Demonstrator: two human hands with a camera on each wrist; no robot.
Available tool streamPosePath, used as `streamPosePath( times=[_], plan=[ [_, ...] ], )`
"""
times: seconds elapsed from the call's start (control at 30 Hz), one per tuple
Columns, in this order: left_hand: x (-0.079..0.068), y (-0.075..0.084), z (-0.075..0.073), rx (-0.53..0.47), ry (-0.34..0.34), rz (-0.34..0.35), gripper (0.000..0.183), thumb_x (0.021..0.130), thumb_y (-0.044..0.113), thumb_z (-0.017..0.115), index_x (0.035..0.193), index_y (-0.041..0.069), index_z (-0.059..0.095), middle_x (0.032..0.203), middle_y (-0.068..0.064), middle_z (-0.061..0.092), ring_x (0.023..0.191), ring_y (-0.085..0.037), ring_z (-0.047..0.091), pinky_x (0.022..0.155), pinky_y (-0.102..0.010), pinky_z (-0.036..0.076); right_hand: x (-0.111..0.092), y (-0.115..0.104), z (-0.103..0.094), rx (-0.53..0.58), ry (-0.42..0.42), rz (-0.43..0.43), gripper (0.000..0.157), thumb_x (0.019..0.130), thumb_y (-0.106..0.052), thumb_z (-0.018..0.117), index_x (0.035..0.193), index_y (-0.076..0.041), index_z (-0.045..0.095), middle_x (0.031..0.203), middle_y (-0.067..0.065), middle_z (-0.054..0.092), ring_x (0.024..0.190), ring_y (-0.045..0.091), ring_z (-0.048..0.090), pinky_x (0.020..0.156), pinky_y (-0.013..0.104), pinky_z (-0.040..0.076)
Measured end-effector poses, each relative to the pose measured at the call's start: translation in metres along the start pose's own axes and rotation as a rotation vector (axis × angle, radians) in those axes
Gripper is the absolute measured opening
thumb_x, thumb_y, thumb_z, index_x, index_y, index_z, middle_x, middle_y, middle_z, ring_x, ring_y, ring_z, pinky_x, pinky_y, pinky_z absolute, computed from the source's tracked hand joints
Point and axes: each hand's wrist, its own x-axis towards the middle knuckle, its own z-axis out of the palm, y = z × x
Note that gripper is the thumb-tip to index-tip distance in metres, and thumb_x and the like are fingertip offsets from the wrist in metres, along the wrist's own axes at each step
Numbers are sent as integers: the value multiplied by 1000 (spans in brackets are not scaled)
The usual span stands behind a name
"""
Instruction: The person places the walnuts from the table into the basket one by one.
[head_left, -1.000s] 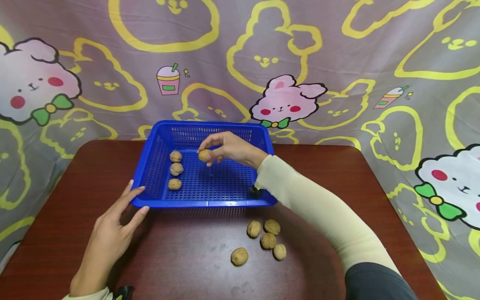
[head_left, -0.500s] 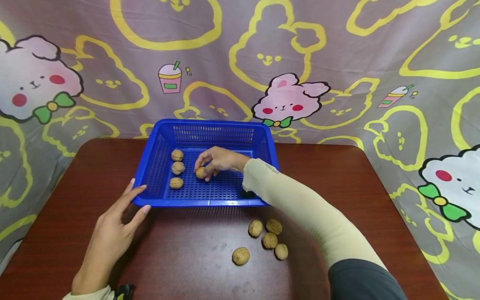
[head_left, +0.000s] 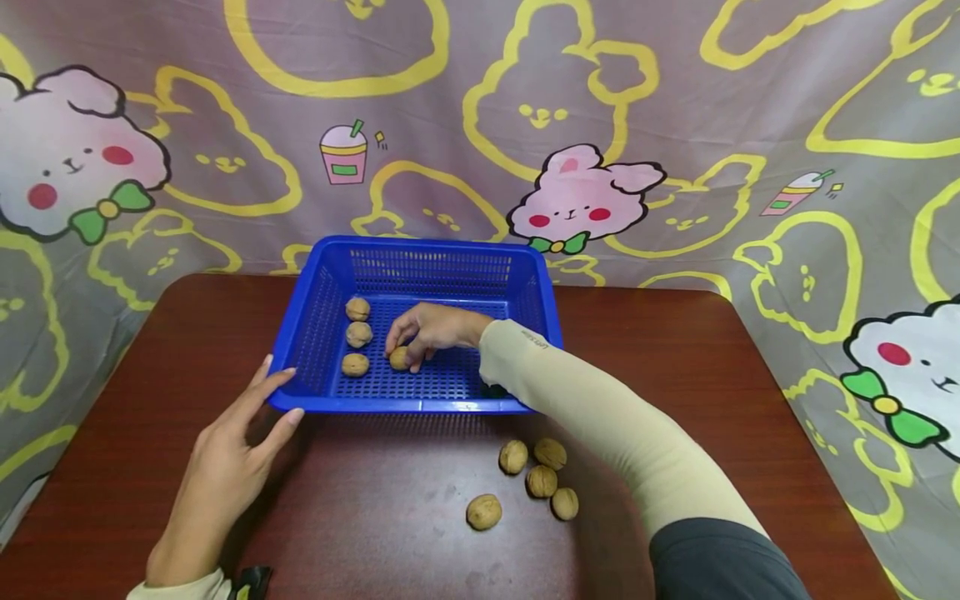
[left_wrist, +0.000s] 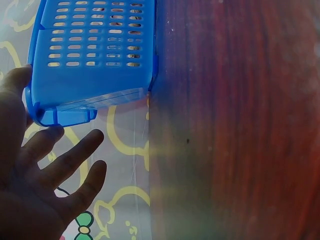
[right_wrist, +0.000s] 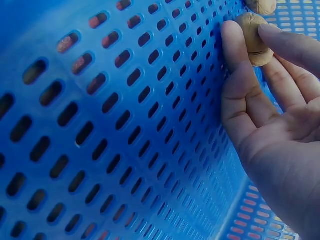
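Observation:
My right hand (head_left: 437,327) pinches a walnut (head_left: 399,358) between thumb and fingers, low over the floor of the blue plastic basket (head_left: 420,407). In the right wrist view the fingertips close round that walnut (right_wrist: 254,42) beside the perforated blue surface. Three walnuts stand in a column along the basket's left side: a far one (head_left: 357,309), a middle one (head_left: 358,334) and a near one (head_left: 355,365). At the basket's near left corner, my left hand (head_left: 228,454) touches the rim with extended thumb and fingers; the left wrist view shows its other fingers (left_wrist: 75,155) spread apart.
Several loose walnuts (head_left: 542,482) lie on the brown wooden table (head_left: 360,517) in front of the basket, toward the right. A patterned cloth (head_left: 420,108) hangs behind the table and along its sides.
My right hand has lowered the walnut toward the basket floor and drawn it nearer, to beside the near walnut of the column. The left hand keeps its place at the corner.

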Motion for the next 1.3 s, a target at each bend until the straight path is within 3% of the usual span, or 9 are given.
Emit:
streamPosePath(
  times=[0.33,0.83,0.97,1.13,1.3],
  plan=[
    [0,0,0,0,1,4,54,101,29,72,153,32,55,169,3,37,142,-50,50,100,-70,42,0,0,0,-4,-21,13,33,91,13,64,122,3,69,135,17,71,74,17,74,63,27,49],
    [-1,0,0,4,3,5,54,101,29,72,153,33,55,169,2,37,142,-50,51,100,-70,42,-9,-9,-6,-57,-4,24,38,92,10,63,128,0,69,140,12,70,81,22,76,69,31,52],
    [-1,0,0,6,5,6,54,101,30,72,153,33,55,169,3,37,142,-50,51,100,-70,42,-23,-19,-17,-112,30,-10,36,95,5,64,131,-2,69,141,10,69,91,29,77,83,43,57],
    [-1,0,0,9,1,4,54,101,30,72,153,33,55,169,3,37,141,-50,51,99,-70,42,-55,-38,-30,-172,97,-75,31,98,-1,67,128,-9,72,141,7,68,99,32,77,99,60,55],
    [-1,0,0,11,9,7,54,101,29,72,152,33,55,169,2,38,141,-50,51,99,-69,42,-98,-53,-32,-224,130,-170,28,96,-1,70,123,-9,74,135,10,70,100,27,77,97,48,61]
  ],
)
